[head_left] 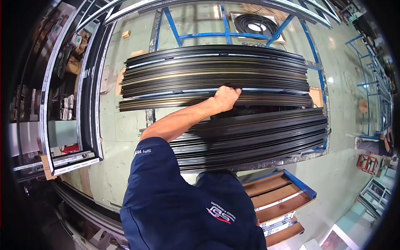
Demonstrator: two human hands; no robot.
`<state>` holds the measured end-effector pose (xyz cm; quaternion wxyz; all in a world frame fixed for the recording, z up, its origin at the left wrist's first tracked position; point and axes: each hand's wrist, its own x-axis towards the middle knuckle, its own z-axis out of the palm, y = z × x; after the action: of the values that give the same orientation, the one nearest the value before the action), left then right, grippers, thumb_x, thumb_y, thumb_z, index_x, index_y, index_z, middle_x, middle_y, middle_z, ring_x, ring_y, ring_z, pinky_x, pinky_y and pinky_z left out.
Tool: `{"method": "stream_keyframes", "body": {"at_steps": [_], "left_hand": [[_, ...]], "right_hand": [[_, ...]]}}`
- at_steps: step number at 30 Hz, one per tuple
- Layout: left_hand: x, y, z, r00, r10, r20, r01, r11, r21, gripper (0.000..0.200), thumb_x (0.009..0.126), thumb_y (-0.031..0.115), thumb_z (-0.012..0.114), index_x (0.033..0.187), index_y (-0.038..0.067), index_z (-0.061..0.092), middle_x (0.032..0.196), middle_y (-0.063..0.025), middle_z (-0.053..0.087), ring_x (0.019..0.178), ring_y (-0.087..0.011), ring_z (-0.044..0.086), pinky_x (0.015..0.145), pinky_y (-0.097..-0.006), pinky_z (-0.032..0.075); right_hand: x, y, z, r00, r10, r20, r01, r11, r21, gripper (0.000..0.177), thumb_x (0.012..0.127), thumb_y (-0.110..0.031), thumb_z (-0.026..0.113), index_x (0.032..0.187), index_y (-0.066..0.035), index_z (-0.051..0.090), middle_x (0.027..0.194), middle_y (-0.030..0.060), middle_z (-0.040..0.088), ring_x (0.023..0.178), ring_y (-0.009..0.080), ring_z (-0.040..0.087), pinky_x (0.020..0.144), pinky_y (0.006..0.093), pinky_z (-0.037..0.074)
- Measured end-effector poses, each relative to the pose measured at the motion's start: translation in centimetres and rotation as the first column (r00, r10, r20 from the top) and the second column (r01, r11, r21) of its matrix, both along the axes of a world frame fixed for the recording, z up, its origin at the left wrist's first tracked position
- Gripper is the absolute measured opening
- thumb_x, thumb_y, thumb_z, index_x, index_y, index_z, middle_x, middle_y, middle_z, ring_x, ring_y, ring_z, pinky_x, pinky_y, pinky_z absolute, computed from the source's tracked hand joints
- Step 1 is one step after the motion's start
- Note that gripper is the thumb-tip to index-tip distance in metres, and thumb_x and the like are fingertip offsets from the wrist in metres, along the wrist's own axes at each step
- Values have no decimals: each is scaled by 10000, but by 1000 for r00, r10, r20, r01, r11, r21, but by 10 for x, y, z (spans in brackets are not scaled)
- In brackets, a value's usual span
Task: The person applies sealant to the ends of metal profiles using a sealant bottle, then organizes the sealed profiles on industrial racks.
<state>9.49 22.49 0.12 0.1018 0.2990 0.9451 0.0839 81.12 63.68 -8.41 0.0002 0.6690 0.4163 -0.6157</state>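
Observation:
My left hand (225, 98) reaches out over stacks of long, thin dark strips. Its fingers are curled closed, with the thumb toward the right. The hand is over the narrow row of strips (166, 101) in the middle; what the fingers hold, if anything, is hidden. Just beyond it lies a wider stack of dark strips (216, 73), some with a golden sheen. Nearer my body is another broad stack of black strips (258, 131), partly shaded and partly covered by my arm. A dark gap separates the two nearer groups. My right hand is out of view.
Blue metal frame bars (204, 36) stand beyond the strips, near a coil of black hose or cable (254, 26). Tall window-like frames (48, 96) stand at left. A brown-shelved rack (277, 196) is close at lower right. Another person (386, 141) is at far right.

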Motion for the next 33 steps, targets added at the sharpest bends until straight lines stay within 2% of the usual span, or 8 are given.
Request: {"method": "stream_keyframes", "body": {"at_steps": [4,6,10,13,15,22,28,33], "left_hand": [[1,-1,-11,999,43,-24,-43,999,-2,544,700,191,826,1139,5,565,885,-157,706,828,-316,721,702,-428,578],[4,-2,-13,997,73,-32,-73,997,-10,557,679,204,843,1134,36,568,921,-146,703,852,-325,716,709,-444,576],[36,-16,-10,974,106,-200,-45,957,286,575,714,199,847,1197,48,574,1177,-187,637,1104,-373,637,870,-478,545],[41,-12,18,921,-46,-387,121,978,172,731,656,138,879,1323,124,581,1489,-206,461,1348,-406,463,1064,-527,418],[39,-6,26,918,-27,-395,51,997,51,939,625,141,909,1464,151,487,1566,-243,363,1425,-435,372,1142,-522,330],[19,-25,-25,882,-144,-449,199,977,78,971,734,121,814,1580,158,340,1592,-221,341,1433,-419,372,1173,-540,310],[0,-24,-38,912,-128,-390,23,965,-261,1132,702,270,881,1619,251,219,1632,-191,273,1471,-406,334,1182,-523,318],[-15,15,-16,971,11,-238,-53,984,-168,886,756,294,847,1507,104,418,1481,-288,420,1342,-463,451,1128,-520,381]], "right_hand": [[-3,24,-4,1000,3,-3,-3,987,-162,768,946,-483,682,1481,-2,415,1440,213,521,1214,351,579,1012,388,478],[-38,4,14,999,35,-24,-34,999,40,697,957,-423,695,1451,1,445,1414,207,541,1179,337,603,973,382,507],[-54,-14,26,973,214,-87,-199,967,160,356,944,-311,695,1094,4,626,969,86,644,844,184,648,688,301,536],[-55,-34,15,977,206,-54,-188,953,238,320,931,-312,696,1012,-6,647,855,41,617,746,138,617,666,291,542],[-73,-55,26,996,71,56,-82,967,243,394,894,-317,753,1023,49,681,814,41,629,662,101,595,509,231,489],[-28,-104,-6,928,-328,-176,370,864,343,450,945,-216,696,1230,123,621,947,140,703,757,168,681,612,269,539],[37,-110,-24,761,-592,-265,643,639,422,358,963,-162,624,1203,103,642,945,152,723,744,172,685,631,293,543],[113,-91,-50,631,-729,-266,768,536,350,345,946,-194,620,1157,74,673,927,124,737,756,169,707,605,283,548]]}}
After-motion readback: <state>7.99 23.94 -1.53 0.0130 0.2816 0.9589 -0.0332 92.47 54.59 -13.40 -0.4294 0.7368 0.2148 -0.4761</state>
